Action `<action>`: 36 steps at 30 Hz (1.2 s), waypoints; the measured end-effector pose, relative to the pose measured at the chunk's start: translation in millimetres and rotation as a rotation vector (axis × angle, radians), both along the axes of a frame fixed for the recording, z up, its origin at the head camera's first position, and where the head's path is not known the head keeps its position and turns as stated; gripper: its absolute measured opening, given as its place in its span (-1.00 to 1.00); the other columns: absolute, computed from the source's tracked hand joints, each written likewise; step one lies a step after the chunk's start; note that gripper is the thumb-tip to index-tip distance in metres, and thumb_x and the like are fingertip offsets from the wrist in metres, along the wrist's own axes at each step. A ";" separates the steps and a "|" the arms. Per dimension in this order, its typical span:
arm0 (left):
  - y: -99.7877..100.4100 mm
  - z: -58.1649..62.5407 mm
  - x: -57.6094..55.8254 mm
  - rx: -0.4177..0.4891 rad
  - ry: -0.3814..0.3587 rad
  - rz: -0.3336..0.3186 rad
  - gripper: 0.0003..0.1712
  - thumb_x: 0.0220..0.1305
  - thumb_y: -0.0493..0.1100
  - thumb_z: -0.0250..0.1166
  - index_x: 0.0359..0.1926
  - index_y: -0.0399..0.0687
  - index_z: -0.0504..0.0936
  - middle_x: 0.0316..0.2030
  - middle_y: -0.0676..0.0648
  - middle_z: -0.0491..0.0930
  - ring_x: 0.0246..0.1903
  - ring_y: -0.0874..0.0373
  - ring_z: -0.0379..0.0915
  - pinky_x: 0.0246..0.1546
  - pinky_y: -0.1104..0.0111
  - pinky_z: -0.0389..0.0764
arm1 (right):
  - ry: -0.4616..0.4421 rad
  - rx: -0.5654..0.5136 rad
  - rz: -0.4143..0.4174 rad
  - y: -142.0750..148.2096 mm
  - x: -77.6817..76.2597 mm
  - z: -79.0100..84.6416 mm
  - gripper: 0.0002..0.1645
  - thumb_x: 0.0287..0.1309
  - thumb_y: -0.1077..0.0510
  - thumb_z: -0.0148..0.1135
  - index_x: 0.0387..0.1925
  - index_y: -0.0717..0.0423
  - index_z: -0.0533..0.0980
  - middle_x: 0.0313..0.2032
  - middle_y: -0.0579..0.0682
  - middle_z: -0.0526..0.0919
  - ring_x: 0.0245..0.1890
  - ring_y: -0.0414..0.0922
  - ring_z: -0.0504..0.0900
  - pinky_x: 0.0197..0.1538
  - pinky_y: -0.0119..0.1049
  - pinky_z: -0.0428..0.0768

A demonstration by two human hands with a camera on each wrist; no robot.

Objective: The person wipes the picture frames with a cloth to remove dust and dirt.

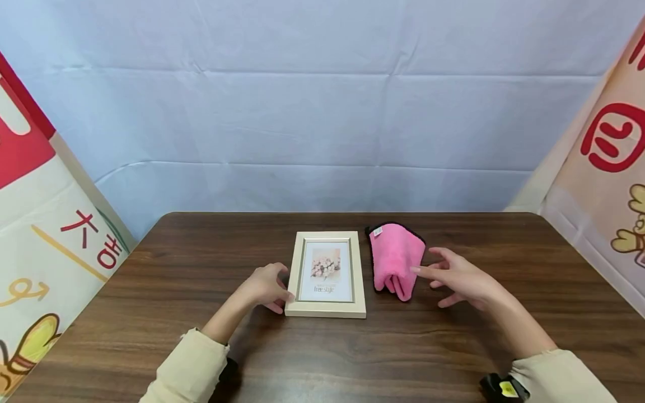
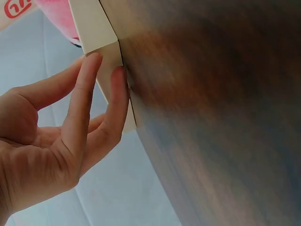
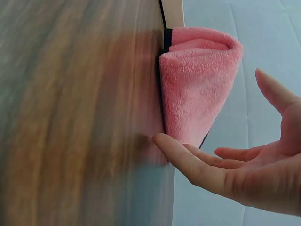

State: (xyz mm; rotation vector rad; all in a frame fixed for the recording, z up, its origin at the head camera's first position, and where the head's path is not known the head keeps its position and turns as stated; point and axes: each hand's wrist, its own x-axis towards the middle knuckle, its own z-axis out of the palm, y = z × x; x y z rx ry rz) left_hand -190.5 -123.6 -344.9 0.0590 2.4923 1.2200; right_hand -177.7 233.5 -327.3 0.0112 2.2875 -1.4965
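Note:
A cream picture frame (image 1: 359, 274) lies flat on the table, with a flower print and the words "free style" inside. My left hand (image 1: 267, 288) is at its lower left corner; the fingertips touch the frame's side wall (image 2: 110, 61), and the thumb lies by the top edge. To the right of the frame is a folded pink towel (image 1: 395, 254) with dark edging and a small white tag. Beside that towel, my right hand (image 1: 461, 280) is spread with nothing in it. In the right wrist view its fingers come close to the towel (image 3: 200, 84); contact cannot be told.
Both things stand on a dark brown wooden table (image 1: 322, 358) with rounded far corners. A pale blue cloth (image 1: 312, 117) hangs behind it. Printed banners hang at the left (image 1: 65, 240) and right (image 1: 599, 184). A dark wrist device (image 1: 504, 387) sits at the right sleeve.

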 end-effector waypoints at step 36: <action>4.9 1.2 0.0 -0.050 -0.006 -0.021 -0.38 -0.04 -0.56 0.32 0.10 -0.45 0.33 -0.39 -0.22 0.46 -0.58 0.04 0.57 -0.58 0.31 0.64 | 0.009 0.156 -0.027 -52.7 -31.7 8.4 -0.19 0.04 -0.01 0.30 0.14 0.30 0.10 -0.09 0.25 0.38 -0.37 0.08 0.54 -0.48 0.01 0.63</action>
